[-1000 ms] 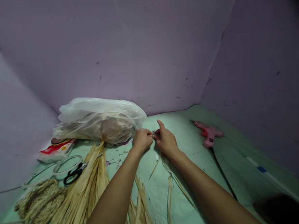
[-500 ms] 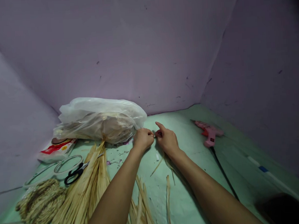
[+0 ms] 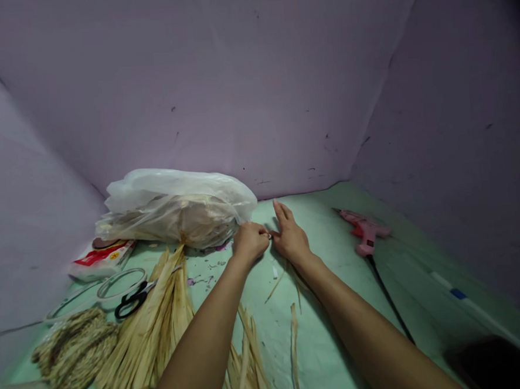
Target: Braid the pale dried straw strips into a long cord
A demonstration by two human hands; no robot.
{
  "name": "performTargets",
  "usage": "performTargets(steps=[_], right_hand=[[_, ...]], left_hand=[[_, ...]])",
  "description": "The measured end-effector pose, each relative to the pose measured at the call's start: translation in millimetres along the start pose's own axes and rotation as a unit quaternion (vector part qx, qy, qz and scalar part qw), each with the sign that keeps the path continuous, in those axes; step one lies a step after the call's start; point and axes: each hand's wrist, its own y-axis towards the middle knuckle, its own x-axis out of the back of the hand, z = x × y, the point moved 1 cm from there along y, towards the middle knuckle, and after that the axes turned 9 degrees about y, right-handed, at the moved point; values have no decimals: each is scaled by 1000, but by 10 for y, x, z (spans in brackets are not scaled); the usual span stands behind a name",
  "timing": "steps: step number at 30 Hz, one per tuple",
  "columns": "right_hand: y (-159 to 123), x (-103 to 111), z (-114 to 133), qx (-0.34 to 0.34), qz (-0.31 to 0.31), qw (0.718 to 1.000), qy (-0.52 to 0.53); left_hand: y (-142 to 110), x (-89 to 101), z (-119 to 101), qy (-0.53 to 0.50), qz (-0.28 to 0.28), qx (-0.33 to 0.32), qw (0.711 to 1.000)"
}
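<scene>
My left hand point(image 3: 250, 242) is closed in a loose fist on the green table point(image 3: 339, 330), pinching something small at its fingertips that I cannot make out. My right hand point(image 3: 289, 235) lies just to its right, fingers stretched forward and flat, thumb meeting the left hand's pinch. Thin dried straw strips point(image 3: 294, 345) trail back from the hands along the table. A clear plastic bag point(image 3: 177, 208) of dried husks lies just left of my left hand.
A pile of dried husk strips point(image 3: 156, 336) and a coil of braided rope point(image 3: 73, 352) lie at the left, with black-handled scissors point(image 3: 132, 297), a metal ring point(image 3: 120, 282) and a red-and-white packet point(image 3: 99, 258). A pink glue gun point(image 3: 363, 230) with a black cord lies at the right. Purple walls close in.
My right hand's fingers have stretched out flat and forward from a curled pinch. The left hand has stayed in place. The loose strips under my right wrist have shifted a little.
</scene>
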Motion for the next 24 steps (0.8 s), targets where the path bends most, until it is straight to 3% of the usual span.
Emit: performTargets(steps=[3,6,11,24], right_hand=[[-13,2,-27,5,-29,999,27],[-64,12,-59,-32,-61,996,56],[-143,36,-48,-20,-8,999,36],[-155,51,-38,-8,-8,999,44]], left_hand=[[12,-24,17,3,-26,-21,999],[25,-45,38,1,-25,-13,1000],[24,-46,42,-5,-28,-16,999],[19,-23,32,5,-26,-16,1000]])
